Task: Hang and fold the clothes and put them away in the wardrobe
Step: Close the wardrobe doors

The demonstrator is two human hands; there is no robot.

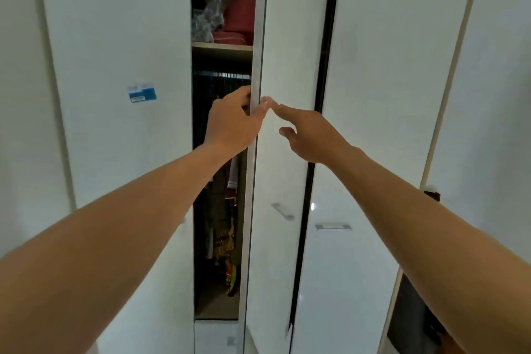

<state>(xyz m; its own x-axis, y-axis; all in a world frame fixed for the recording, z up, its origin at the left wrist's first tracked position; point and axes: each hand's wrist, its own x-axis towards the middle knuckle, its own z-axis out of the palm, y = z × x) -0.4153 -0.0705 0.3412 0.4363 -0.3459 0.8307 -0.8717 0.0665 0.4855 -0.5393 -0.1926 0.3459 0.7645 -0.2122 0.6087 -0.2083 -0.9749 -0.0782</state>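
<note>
A tall white glossy wardrobe fills the view. One wardrobe door (284, 66) stands partly open, showing a dark gap. My left hand (232, 121) grips the door's free edge, fingers curled behind it and thumb on the front. My right hand (304, 135) lies against the door's front with straight fingers. In the gap, hanging clothes (222, 210) fill the space below a rail (221, 75). Folded red and grey clothes (227, 20) are stacked on the shelf (221, 47) above.
A shut white door (120, 95) with a blue sticker (142, 92) stands to the left. More shut doors with metal handles (333, 226) are on the right. At the lower right another dark opening (413, 322) shows.
</note>
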